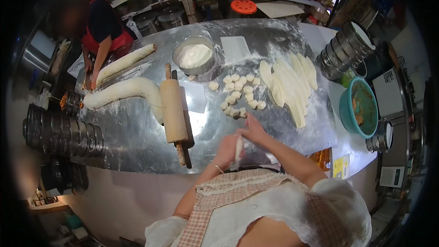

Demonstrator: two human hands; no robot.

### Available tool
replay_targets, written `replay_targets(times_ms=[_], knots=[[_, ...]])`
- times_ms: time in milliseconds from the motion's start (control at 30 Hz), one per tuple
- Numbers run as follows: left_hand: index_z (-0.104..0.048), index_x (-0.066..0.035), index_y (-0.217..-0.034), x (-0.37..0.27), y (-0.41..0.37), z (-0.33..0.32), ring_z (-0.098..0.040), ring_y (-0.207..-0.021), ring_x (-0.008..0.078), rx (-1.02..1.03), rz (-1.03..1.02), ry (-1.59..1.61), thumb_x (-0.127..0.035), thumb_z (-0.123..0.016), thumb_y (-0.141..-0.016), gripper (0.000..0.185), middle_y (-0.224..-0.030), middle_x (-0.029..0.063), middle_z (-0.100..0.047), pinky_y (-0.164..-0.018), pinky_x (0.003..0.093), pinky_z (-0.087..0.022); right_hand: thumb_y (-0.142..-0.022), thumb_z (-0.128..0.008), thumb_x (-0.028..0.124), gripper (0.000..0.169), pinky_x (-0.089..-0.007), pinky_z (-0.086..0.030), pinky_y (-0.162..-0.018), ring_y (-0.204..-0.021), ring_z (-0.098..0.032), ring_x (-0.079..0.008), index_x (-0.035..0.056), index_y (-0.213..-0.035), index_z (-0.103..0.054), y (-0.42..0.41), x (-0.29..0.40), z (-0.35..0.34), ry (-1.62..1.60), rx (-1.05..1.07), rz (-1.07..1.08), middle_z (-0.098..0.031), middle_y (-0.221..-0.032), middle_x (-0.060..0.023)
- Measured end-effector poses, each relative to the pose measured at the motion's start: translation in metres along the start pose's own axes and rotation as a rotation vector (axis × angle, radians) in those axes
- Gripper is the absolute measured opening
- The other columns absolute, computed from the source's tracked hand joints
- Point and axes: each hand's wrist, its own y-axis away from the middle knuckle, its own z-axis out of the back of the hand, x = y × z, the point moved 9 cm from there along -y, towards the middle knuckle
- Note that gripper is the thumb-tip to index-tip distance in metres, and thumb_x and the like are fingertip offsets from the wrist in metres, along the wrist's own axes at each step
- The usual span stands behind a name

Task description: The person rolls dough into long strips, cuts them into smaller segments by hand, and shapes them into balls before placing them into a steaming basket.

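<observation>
My left hand (227, 151) is closed around a short rope of white dough (239, 148) near the table's front edge. Just right of it is my right hand (254, 129), thumb and forefinger spread, thumb close to the left hand. Its forefinger reaches the nearest of several small dough pieces (239, 85) scattered on the floured metal table (212, 133); whether it touches that piece I cannot tell. Long flat strips of dough (291, 82) overlap to the right. On the left, a wooden rolling pin (174, 111) lies against the end of a thick dough roll (127, 89).
A flour bowl (192, 55), a white scraper (235, 49) and a second dough roll (127, 62) occupy the far side. Steamer stacks (65, 132) flank the table. A teal basin (359, 108) stands right. Another person's hands (92, 75) work at the left end.
</observation>
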Motion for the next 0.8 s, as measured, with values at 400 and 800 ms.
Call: replay_targets(times_ms=[400,800], knots=[[-0.050,-0.002,-0.098,0.014,-0.012,0.017,-0.054,-0.071,0.0146,-0.042,0.130,0.332,-0.038,-0.030,-0.092,0.041,-0.083,0.0065,-0.055,-0.063,0.0296,-0.046,-0.074,-0.062,0.012,0.029,-0.0262,-0.045,-0.055,-0.064,-0.054,-0.0129,0.0011,-0.099,-0.051,0.027,0.067,-0.001,-0.487,0.237,-0.005,-0.055,-0.076,-0.0077],[-0.051,-0.004,-0.077,-0.006,-0.012,0.009,-0.044,-0.049,0.0127,-0.025,-0.037,0.276,-0.021,-0.038,-0.087,0.024,-0.058,0.0033,-0.047,-0.047,0.0265,-0.036,-0.069,-0.066,0.022,0.029,-0.0364,-0.040,-0.070,-0.078,-0.049,-0.0295,0.0025,-0.088,-0.055,0.020,0.098,0.023,-0.029,-0.006,0.462,-0.051,-0.082,-0.0134]])
